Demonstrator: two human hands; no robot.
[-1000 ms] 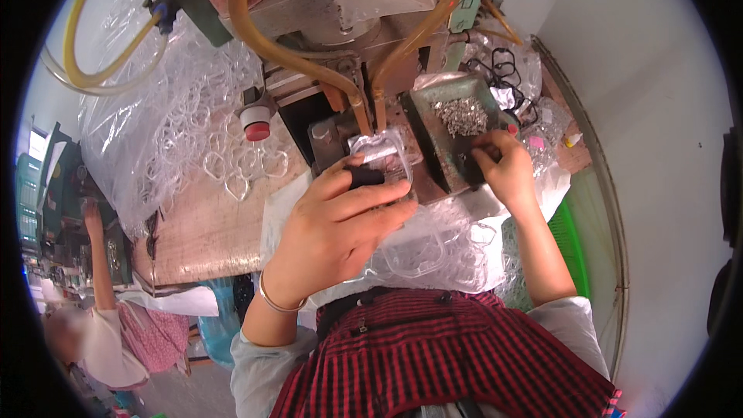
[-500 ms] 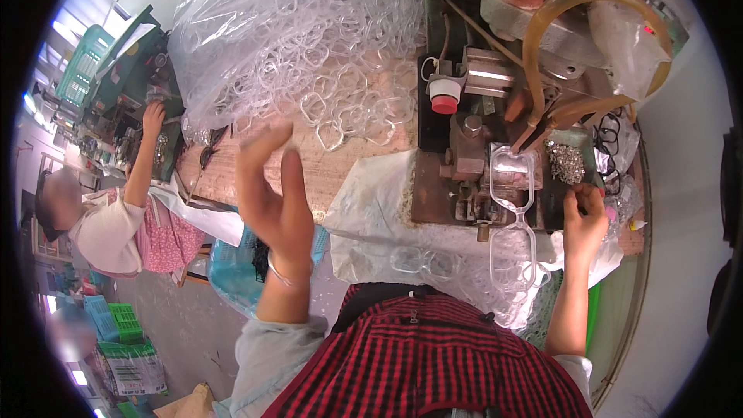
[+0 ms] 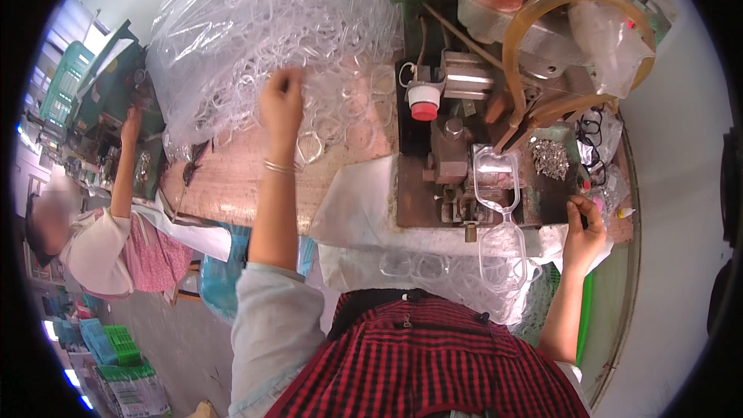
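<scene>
My left hand (image 3: 280, 107) reaches out to the heap of clear plastic spectacle frames (image 3: 255, 39) on the wooden bench, fingers pinched on one of them. My right hand (image 3: 582, 226) rests at the right edge of the machine bed, fingers curled next to a small pile of tiny metal parts (image 3: 551, 156); whether it holds one I cannot tell. A clear spectacle frame (image 3: 499, 205) lies across the machine fixture (image 3: 457, 166), one lens ring hanging over the front edge.
A green press machine (image 3: 464, 0) with amber hoses (image 3: 542, 15) and a red push button (image 3: 423, 110) stands ahead. A plastic bag of finished clear frames (image 3: 449, 279) hangs at my lap. Another person (image 3: 101, 240) works at a bench on the left.
My left hand left the machine fixture and swung out left to the heap of frames. My view turned left. My right hand drew back to the machine's right edge.
</scene>
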